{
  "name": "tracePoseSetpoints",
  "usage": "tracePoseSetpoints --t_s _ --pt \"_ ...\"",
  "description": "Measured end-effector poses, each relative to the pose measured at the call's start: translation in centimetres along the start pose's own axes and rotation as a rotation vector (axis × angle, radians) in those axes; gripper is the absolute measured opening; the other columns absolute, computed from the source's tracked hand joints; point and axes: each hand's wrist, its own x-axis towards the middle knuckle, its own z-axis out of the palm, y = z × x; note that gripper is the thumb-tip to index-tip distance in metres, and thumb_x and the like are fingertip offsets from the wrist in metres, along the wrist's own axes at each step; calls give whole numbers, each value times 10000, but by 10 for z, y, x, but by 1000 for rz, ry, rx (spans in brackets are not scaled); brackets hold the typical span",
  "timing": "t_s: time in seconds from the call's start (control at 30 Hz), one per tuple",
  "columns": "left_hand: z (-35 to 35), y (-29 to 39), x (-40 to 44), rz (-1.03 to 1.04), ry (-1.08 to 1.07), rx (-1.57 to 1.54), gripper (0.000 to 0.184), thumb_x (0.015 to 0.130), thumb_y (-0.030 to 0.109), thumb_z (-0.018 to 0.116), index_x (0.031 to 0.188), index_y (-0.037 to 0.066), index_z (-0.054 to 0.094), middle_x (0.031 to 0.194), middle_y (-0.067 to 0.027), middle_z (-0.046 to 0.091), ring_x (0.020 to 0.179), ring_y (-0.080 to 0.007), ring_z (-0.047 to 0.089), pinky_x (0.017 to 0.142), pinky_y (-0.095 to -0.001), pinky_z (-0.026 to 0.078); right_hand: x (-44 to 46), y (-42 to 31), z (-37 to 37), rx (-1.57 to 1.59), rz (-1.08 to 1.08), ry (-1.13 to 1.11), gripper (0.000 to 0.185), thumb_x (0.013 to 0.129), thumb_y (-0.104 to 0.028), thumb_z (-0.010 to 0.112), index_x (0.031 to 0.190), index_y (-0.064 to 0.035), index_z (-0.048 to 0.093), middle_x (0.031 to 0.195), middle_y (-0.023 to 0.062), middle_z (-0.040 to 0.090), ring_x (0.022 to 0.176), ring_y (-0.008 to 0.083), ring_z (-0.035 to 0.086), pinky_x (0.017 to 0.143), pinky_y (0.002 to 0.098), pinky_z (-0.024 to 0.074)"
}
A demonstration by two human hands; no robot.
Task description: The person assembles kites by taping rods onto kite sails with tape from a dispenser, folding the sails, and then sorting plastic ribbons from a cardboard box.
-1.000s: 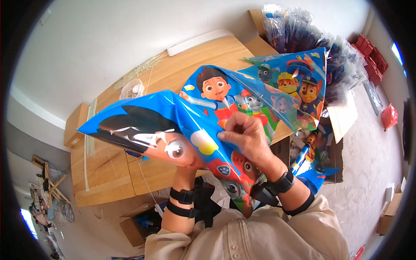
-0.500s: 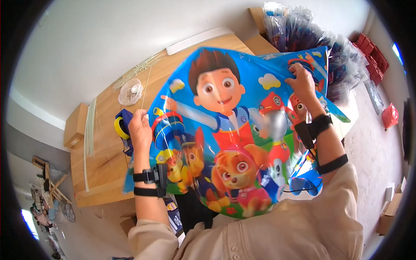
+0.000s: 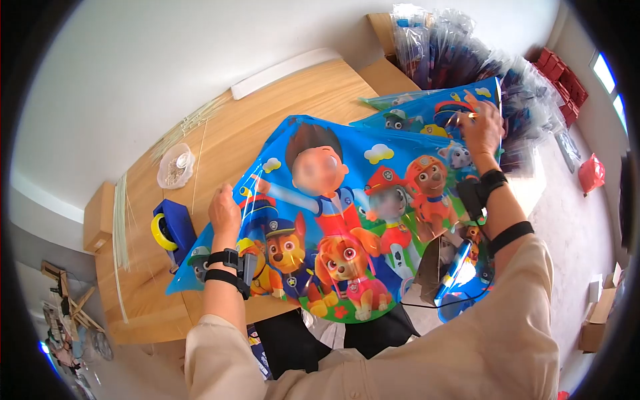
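Note:
A blue plastic kite (image 3: 313,200) printed with cartoon dogs and a cartoon figure spreads between my hands, over the table's near edge. On its left side, my left hand (image 3: 225,212) is closed around the edge, its fingertips partly hidden. Up at the right, my right hand (image 3: 483,131) pinches the sheet, with the fingers bent and a glint of light at the tips. The upper right part of the kite lies folded over in layers. Beside my left hand stands a blue tape dispenser (image 3: 179,223) with a yellow roll.
A wooden table (image 3: 267,107) carries a clear bowl (image 3: 176,167) of small pieces and bundles of thin pale rods (image 3: 120,220). Plastic-wrapped packs (image 3: 453,53) pile up at the back right. A cardboard box (image 3: 99,217) stands left; a red bag (image 3: 591,173) lies on the floor.
The kite's top edge has come down toward me and its middle sags more. My right hand has moved slightly down and right; my left hand is a little lower. The view has shifted.

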Motion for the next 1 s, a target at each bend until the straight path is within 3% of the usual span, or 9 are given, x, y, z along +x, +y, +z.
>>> tracePoseSetpoints --t_s 0.13,0.17,0.3,0.47,0.6,0.77,0.9,0.97,1.0 --pt "16 -13 3 -55 -6 44 115 767 7 454 839 -1 544 811 -202 589 760 -390 572 654 -473 452 12 61 10 -90 644 -424 596 685 -435 679 1103 -30 551 1120 177 567 1028 330 546 847 419 439" --pt "19 -13 3 -79 -2 64 105 762 5 458 826 -2 542 795 -201 586 745 -396 569 652 -477 452 6 69 5 -9 569 -451 503 719 -366 672 965 64 585 915 227 614 844 298 611 741 399 465" --pt "23 -10 -2 -122 -108 152 91 768 39 512 851 20 546 851 -177 581 820 -377 565 662 -474 452 -18 169 81 427 568 -552 218 669 -160 679 728 45 631 652 146 602 641 193 581 609 311 450" --pt "-7 35 -9 21 86 179 237 743 137 636 948 59 546 1004 -112 533 972 -324 492 782 -452 406 25 129 7 218 415 -71 229 764 -300 619 777 -77 667 759 135 638 721 308 609 649 381 449" --pt "-18 58 -11 111 97 82 244 737 106 631 958 45 545 963 -118 536 943 -322 497 814 -431 395 68 70 -84 612 158 38 114 807 -130 600 827 -24 637 697 36 611 658 110 565 598 258 430" --pt "-53 128 -9 200 -55 -626 426 722 121 670 1106 22 514 1065 -164 532 1031 -315 494 898 -376 392 42 -47 -207 1252 -74 -660 50 775 3 574 817 7 602 677 20 575 627 77 565 598 209 448" --pt "-110 194 -16 190 -354 -1512 639 675 151 714 1239 28 438 1164 -111 506 1084 -232 473 944 -349 378 -18 -127 -251 1392 -573 -917 58 758 -18 605 803 6 579 747 51 560 679 145 537 629 285 422" --pt "-114 190 -31 -36 -533 -1776 591 774 266 645 1268 52 402 1193 -131 471 1023 -225 522 849 -338 459 -49 -158 -256 1480 -660 -1043 36 764 -7 603 778 0 571 741 47 557 699 140 519 641 288 403" --pt "-125 200 -41 -402 -734 -2219 568 823 336 598 1272 55 394 1190 -140 470 990 -219 542 806 -328 485 -63 -168 -257 1514 -676 -1090 29 765 10 598 767 -5 574 736 40 559 712 124 514 644 282 395"
